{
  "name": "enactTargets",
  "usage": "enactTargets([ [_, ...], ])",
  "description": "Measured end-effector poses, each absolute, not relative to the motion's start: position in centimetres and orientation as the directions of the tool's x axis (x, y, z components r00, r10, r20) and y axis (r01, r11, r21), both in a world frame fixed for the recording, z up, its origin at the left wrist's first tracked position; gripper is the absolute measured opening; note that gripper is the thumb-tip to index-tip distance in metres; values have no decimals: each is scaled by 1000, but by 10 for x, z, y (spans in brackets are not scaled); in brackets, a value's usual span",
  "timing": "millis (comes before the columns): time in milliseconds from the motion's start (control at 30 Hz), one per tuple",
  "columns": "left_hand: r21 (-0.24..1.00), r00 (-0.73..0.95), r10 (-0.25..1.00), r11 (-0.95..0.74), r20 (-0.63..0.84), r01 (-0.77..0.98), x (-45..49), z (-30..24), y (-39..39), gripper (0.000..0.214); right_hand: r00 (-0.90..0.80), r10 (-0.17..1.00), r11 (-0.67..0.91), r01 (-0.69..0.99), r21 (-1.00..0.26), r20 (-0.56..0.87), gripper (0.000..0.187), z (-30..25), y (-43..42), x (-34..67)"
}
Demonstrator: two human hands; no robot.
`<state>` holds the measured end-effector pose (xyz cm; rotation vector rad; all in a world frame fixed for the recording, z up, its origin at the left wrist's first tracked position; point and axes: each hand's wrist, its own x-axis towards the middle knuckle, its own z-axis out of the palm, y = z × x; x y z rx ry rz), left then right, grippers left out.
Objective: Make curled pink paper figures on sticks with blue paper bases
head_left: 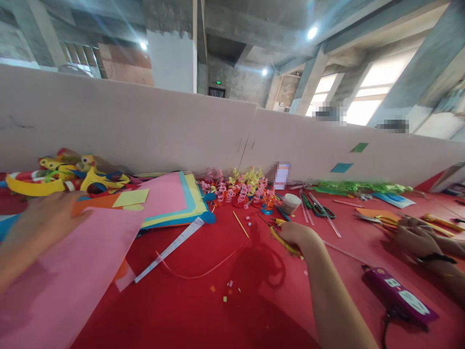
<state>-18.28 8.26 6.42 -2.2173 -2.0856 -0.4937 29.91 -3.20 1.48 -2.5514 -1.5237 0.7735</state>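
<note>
My right hand (300, 237) is closed around yellow-handled scissors (283, 241), their dark blades pointing away to the upper left, just above the red table. On the left, my left hand (54, 220) is smeared by motion over a large pink sheet of paper (83, 271). Its fingers are at the edge of orange paper (96, 203) and a small yellow piece (131, 197), and I cannot make out a grip. Between the hands lie a white paper strip (170, 248), a thin pink strip (196, 277), a yellow stick (240, 224) and small paper scraps (225, 298).
Stacked coloured sheets (170, 194) and curly paper pieces (247, 186) line the back, before a white partition (127, 126). A phone (282, 175) leans there near a tape roll (291, 203). A purple power strip (399, 295) and another person's hands (417, 235) are at right.
</note>
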Motion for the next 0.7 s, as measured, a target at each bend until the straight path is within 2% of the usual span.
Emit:
enactTargets([
  [33,136,135,965,-168,223,976,-171,62,80,43,369,847,-492,816,-302,-384,20,14,-30,297],
  [100,205,373,917,-395,139,896,-141,53,67,35,346,825,-494,826,-272,-447,21,14,-29,293],
  [167,268,612,789,-602,55,752,-112,38,49,26,312,780,-500,832,-241,-543,27,17,-30,290],
  [233,311,720,693,-689,22,654,-89,21,32,24,246,788,-455,851,-264,-565,33,24,-34,285],
  [300,339,772,636,-728,10,595,-74,6,19,30,144,886,-314,885,-342,-440,35,33,-39,275],
  [400,372,793,609,-740,15,561,-66,-6,9,21,-70,983,-10,901,-434,-168,22,40,-42,250],
  [467,397,801,598,-735,-1,549,-63,-9,7,17,-223,972,159,851,-501,-70,16,38,-43,227],
  [567,436,791,612,-706,-21,558,-58,-7,4,13,-367,928,328,716,-617,68,24,21,-43,190],
  [633,459,774,633,-679,-30,573,-51,-4,1,13,-403,905,396,689,-607,133,38,5,-43,167],
  [700,470,773,631,-667,-56,578,-45,-2,-2,14,-422,900,406,723,-559,108,41,-10,-44,149],
])
